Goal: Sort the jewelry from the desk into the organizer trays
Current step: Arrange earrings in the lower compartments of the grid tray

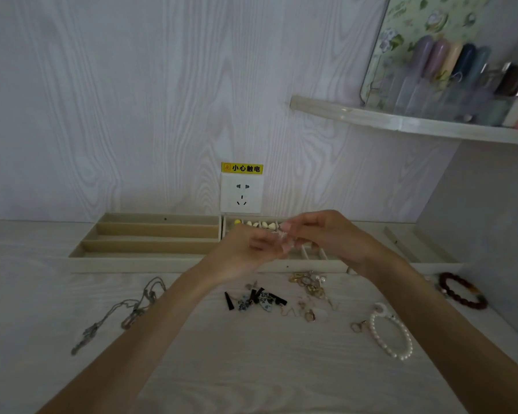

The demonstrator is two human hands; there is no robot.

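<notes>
My left hand [245, 252] and my right hand [326, 234] meet above the right organizer tray [311, 264], both pinching a small clear, sparkly piece of jewelry [278, 234]. That tray's far row holds yellow and cream pieces [257, 225]. The left organizer tray [150, 231] has long rows with nothing visible in them. On the desk lie silver necklaces [126, 312], black and blue earrings [257, 298], a gold cluster [310, 282], a pearl bracelet [392, 333] and a dark red bead bracelet [464, 291].
A wall socket [241, 194] with a yellow warning label sits behind the trays. A shelf [401, 121] with bottles and a floral box hangs at upper right. A flat lid or tray [416, 243] lies at far right by a side wall.
</notes>
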